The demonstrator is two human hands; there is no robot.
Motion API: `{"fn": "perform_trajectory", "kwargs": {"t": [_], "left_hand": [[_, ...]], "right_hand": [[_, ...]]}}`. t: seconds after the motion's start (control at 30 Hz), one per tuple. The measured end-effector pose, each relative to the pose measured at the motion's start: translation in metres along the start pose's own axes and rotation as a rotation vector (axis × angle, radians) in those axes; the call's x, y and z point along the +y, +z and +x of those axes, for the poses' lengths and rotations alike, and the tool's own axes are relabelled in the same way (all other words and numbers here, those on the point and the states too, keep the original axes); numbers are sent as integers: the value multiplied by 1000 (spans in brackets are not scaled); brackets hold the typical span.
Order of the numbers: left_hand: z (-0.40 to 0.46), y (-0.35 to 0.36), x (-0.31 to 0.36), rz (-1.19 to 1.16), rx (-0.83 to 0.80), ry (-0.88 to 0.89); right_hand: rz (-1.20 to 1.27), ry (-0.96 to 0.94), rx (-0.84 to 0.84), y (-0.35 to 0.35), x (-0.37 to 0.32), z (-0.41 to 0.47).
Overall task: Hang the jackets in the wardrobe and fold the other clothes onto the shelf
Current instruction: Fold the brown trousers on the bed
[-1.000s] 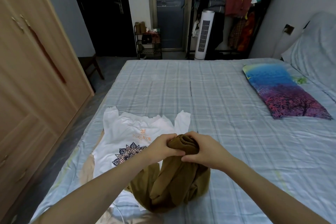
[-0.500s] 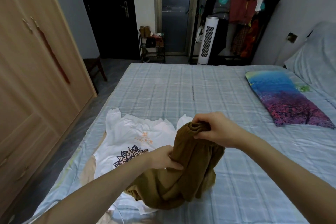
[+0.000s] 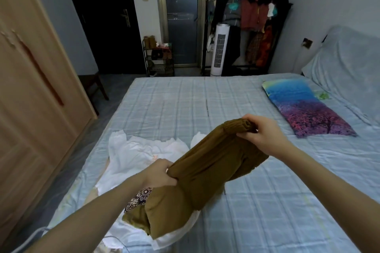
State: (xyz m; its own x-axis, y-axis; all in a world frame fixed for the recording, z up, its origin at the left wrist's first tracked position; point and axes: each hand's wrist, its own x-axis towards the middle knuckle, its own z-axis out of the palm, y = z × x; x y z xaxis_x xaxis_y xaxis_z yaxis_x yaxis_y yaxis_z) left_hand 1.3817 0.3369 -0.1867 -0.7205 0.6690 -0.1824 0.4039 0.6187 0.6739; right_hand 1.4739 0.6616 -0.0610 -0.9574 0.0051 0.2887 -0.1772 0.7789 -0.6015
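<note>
A brown garment (image 3: 207,172) with a ribbed band is stretched above the bed between both hands. My right hand (image 3: 261,133) grips the ribbed band at its upper right end. My left hand (image 3: 160,173) pinches the fabric lower down on the left. The garment's lower end droops onto a white T-shirt (image 3: 139,154) with a dark mandala print, spread flat on the bed's near left corner. The wooden wardrobe (image 3: 26,92) stands at the left with its doors closed.
The bed (image 3: 205,100) has a light blue plaid sheet. A colourful pillow (image 3: 304,107) lies at the right. Beyond the bed stand a white tower fan (image 3: 220,49), a loaded clothes rack (image 3: 255,20), a shoe rack (image 3: 158,57) and a wooden stool (image 3: 92,86).
My hands have drawn apart: the right one moved up and right with the ribbed band, the left slid down the fabric. The brown garment went from bunched to stretched out.
</note>
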Motion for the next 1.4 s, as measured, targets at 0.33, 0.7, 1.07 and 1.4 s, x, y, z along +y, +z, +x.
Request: {"fn": "perform_trajectory", "kwargs": {"t": [0.33,0.7,1.07,1.4], "left_hand": [[-38,-29,-25,123,-341,-340],[-63,-45,-51,38,-338,-457],[-82,-41,-66,470,-616,-661],[-51,-62,-77,263,-492,-691]], "right_hand": [[-33,212,-16,21,46,3],[-156,511,10,37,129,-28],[-242,661,12,38,179,-73],[-237,833,19,25,220,-81]]}}
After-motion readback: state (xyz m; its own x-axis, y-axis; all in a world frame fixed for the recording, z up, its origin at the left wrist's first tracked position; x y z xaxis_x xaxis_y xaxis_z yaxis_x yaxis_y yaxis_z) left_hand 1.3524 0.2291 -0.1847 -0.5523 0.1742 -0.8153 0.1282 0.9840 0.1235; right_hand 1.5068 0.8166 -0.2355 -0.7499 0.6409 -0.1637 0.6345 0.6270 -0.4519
